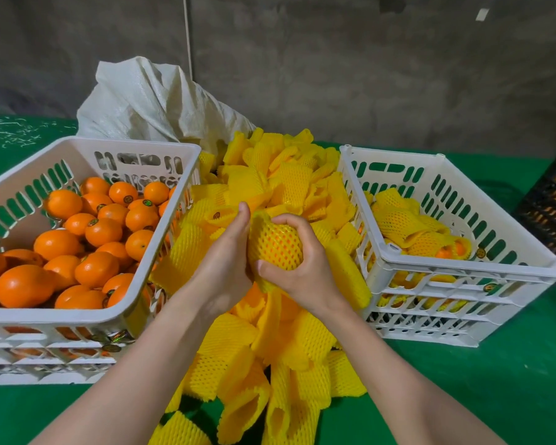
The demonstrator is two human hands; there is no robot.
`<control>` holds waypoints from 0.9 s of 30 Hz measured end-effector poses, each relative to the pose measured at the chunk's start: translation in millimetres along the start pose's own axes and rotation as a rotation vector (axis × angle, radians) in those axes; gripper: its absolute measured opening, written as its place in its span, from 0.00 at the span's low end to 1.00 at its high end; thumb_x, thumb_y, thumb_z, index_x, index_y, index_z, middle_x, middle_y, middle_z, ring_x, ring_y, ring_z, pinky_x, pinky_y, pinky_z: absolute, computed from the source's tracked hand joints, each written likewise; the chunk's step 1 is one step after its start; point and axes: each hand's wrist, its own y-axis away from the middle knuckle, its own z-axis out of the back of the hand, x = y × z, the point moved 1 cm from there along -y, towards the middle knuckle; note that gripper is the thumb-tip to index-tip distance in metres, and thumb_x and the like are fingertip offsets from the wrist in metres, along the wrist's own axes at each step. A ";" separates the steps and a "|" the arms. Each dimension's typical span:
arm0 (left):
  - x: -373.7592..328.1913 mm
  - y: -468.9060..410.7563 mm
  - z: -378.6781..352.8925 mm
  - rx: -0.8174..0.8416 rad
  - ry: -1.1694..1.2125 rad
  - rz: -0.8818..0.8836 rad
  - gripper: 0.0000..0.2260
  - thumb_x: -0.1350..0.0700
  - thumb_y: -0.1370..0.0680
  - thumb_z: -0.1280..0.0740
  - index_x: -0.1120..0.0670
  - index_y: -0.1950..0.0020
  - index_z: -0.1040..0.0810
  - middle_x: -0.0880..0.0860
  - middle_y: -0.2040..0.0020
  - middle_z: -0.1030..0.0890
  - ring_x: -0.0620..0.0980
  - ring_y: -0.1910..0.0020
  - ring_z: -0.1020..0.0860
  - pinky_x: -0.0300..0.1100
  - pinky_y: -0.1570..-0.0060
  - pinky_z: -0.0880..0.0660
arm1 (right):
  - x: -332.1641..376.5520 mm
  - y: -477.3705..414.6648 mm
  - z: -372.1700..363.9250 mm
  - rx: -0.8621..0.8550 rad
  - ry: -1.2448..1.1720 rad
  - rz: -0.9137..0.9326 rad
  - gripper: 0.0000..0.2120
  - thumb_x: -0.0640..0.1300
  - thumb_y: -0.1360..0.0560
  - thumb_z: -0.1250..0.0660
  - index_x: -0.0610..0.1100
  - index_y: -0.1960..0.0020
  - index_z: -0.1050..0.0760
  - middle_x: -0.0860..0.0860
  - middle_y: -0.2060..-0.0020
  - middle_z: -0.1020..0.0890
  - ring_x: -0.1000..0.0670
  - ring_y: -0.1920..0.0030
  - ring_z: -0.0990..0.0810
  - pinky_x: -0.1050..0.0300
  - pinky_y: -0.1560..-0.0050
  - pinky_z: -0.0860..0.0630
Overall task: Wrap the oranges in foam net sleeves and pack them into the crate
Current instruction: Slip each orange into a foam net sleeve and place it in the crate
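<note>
Both hands meet over the middle of the table around one orange in a yellow foam net sleeve point(278, 247). My left hand point(225, 264) presses against its left side, thumb up. My right hand point(297, 271) wraps it from the right, thumb underneath. A white crate point(161, 252) on the left holds many bare oranges point(100, 232). The white crate point(463, 268) on the right holds several sleeved oranges point(408, 226).
A heap of loose yellow foam sleeves point(280, 342) fills the gap between the crates and spills toward me. A white woven sack point(148, 101) slumps behind them. A black crate point(552, 213) sits at the far right edge on the green tabletop point(463, 380).
</note>
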 end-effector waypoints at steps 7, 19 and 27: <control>30.0 -21.3 -13.6 -0.208 -0.079 -0.184 0.15 0.55 0.17 0.47 0.62 0.40 0.25 0.57 0.53 0.19 0.53 0.58 0.20 0.45 0.60 0.23 | -1.8 -14.4 42.8 -0.262 -0.108 -0.007 0.22 0.46 0.35 0.27 0.57 0.44 0.31 0.63 0.47 0.27 0.66 0.46 0.28 0.70 0.50 0.29; 66.2 -99.3 -120.4 0.161 -1.383 -0.723 0.10 0.62 0.21 0.38 0.63 0.44 0.20 0.60 0.46 0.20 0.55 0.43 0.25 0.39 0.49 0.34 | -60.1 -68.5 167.7 -0.640 0.044 -0.280 0.29 0.48 0.33 0.26 0.51 0.39 0.39 0.55 0.48 0.30 0.52 0.47 0.27 0.56 0.50 0.27; 78.0 -112.9 -122.8 0.166 -1.532 -0.650 0.09 0.62 0.21 0.37 0.64 0.55 0.20 0.60 0.51 0.22 0.56 0.48 0.26 0.38 0.50 0.35 | -106.4 -122.2 194.7 -0.514 0.291 -0.587 0.31 0.48 0.35 0.25 0.48 0.39 0.37 0.43 0.39 0.35 0.43 0.47 0.26 0.49 0.50 0.24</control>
